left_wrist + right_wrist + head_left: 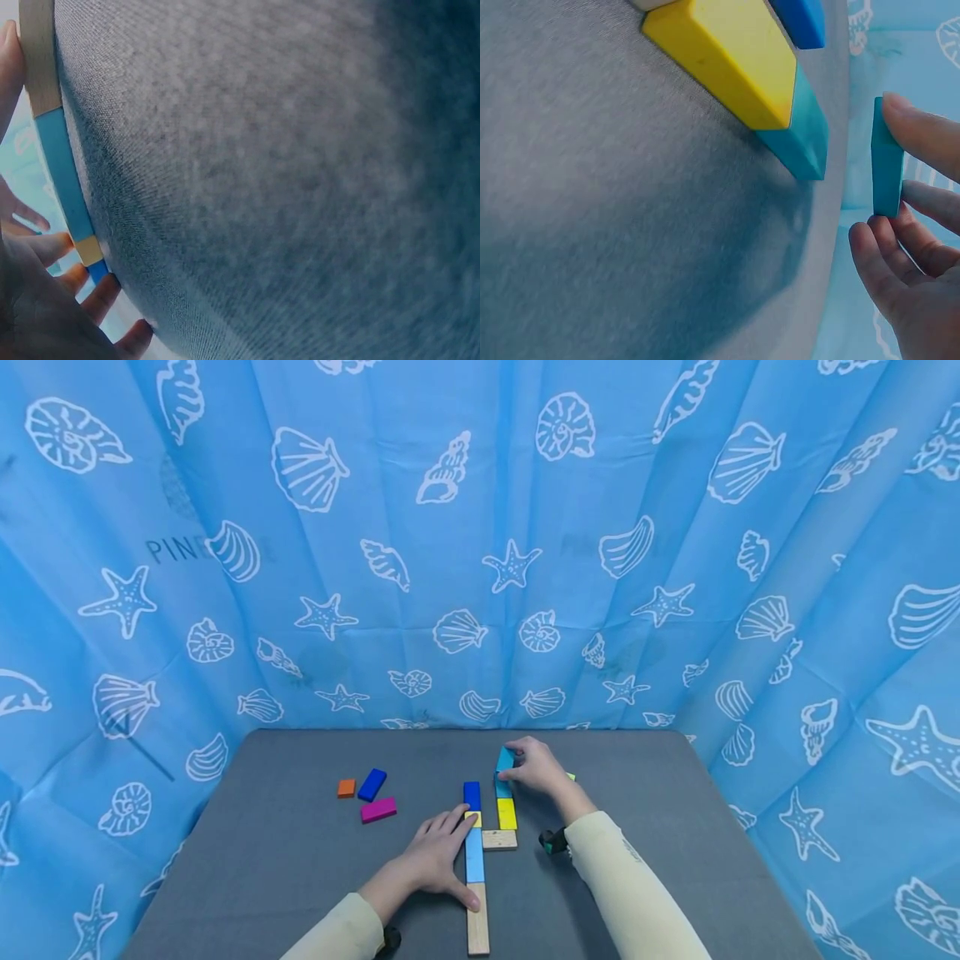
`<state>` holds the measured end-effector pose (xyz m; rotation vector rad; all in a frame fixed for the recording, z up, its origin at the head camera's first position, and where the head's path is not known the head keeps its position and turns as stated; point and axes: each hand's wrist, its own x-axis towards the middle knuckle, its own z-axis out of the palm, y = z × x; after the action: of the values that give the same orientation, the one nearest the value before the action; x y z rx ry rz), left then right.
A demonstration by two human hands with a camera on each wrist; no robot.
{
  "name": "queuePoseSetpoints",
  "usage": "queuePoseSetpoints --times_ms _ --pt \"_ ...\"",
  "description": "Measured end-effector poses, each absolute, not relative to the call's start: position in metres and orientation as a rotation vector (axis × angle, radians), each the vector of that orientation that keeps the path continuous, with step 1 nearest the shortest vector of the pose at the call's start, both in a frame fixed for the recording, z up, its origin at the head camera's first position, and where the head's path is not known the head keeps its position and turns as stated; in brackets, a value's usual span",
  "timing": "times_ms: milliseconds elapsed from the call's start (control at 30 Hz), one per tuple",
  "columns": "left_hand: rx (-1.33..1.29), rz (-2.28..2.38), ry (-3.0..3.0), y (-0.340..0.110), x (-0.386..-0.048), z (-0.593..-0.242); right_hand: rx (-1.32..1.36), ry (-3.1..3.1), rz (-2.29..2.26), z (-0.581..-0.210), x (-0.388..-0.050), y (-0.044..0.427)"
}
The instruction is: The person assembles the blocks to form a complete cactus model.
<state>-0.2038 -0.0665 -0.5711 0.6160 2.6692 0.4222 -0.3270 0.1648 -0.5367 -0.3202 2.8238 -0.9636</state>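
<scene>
"Left grip point(437, 853)?"
"Fingers spread, touching a straight row of rectangular blocks point(475, 856) on the gray surface point(300, 877)."
"And the right grip point(538, 768)?"
"Pinching a teal block point(887, 161), raised near a teal match point(806, 139) abutting a yellow block point(724, 64)."

blue curtain point(480, 518): hanging in folds, white outlined seashells point(310, 470) and starfish point(512, 566) | faint "PINE" lettering point(174, 550): curtain's left part | grey fabric-covered tabletop point(277, 860)

Behind and along both sides, blue curtain point(495, 410) in soft vertical folds, printed with white outlined shells point(309, 469) and starfish point(512, 566). Faint dark lettering point(172, 550) at left. In front, grey worktop point(285, 860), woven-looking, with rounded far corners. Soft, fairly even light.
</scene>
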Motion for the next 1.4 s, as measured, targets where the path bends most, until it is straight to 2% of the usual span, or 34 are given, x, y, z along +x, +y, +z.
queuePoseSetpoints --times_ms 900,1400 --pt "0.629 0.438 2.663 -0.068 -0.205 -0.572 -0.481 2.781 -0.912 -0.556 -0.341 0.118" --pt "0.636 0.435 2.670 -0.068 -0.204 -0.572 -0.458 2.721 -0.884 -0.556 -0.341 0.108"
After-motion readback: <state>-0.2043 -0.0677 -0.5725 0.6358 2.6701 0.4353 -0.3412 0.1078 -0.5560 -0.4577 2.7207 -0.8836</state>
